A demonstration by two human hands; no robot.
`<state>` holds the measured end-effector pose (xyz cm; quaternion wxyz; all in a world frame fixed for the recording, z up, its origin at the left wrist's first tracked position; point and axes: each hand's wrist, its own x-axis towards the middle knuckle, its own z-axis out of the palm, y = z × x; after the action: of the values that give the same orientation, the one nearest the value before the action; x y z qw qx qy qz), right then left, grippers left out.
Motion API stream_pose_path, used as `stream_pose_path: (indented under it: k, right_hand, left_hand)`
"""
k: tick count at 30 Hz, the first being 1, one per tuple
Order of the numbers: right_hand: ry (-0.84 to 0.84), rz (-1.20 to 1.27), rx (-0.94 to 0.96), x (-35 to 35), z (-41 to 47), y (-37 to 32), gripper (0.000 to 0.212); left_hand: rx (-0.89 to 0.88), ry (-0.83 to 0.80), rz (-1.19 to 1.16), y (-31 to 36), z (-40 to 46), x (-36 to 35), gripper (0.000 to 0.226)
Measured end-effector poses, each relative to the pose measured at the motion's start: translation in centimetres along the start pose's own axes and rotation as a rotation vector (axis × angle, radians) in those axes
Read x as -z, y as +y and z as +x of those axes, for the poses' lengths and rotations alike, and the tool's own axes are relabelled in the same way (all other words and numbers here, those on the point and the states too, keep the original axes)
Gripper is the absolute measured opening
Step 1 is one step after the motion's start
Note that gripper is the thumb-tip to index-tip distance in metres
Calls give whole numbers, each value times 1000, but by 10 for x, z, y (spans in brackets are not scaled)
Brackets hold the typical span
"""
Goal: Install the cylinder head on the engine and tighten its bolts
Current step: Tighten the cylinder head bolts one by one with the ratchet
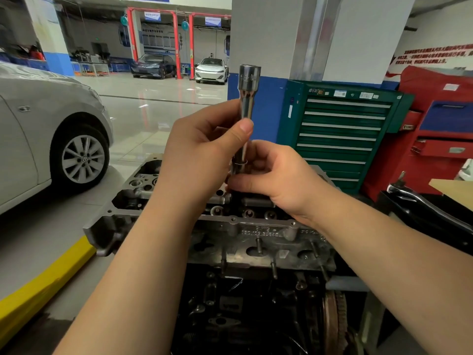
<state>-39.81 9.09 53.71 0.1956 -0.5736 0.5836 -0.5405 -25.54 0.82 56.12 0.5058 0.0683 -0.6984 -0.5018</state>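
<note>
Already the cylinder head [204,226] sits on the engine block [256,303], cast numbers on its near edge too blurred to read. Left hand [202,149] grips the long socket extension [247,108] upright, steadying it; right hand [276,178] pinches its lower end, likely guiding it onto a bolt. Silver car's wheel [83,158] bears a VW badge.

place: car repair workshop | evidence: red lifts [176,44], parked cars [211,69], green tool cabinet [340,134]

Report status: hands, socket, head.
Left hand and right hand grip upright socket. Head seated on engine. Nothing in the way.
</note>
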Motion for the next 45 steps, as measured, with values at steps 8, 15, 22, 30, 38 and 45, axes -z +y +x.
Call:
stream_pose_path:
  k: [8,15,22,30,38,45]
  right_hand:
    - [-91,116,-34,0,-2,0,26]
    - [-38,27,-32,1,-2,0,31]
    - [-4,18,29,-1,0,1,31]
    - [-95,79,12,0,-2,3,24]
    - [-31,-28,12,-2,1,-1,41]
    - [-130,45,5,0,-4,1,27]
  left_hand:
    - [-68,86,101,-2,2,0,24]
    - [-7,-5,-27,1,-1,8,20]
    - [-46,122,209,0,0,0,38]
    - [-66,21,86,-5,1,7,23]
    - [-98,83,150,0,-1,-2,27]
    - [-161,125,264,-3,2,1,11]
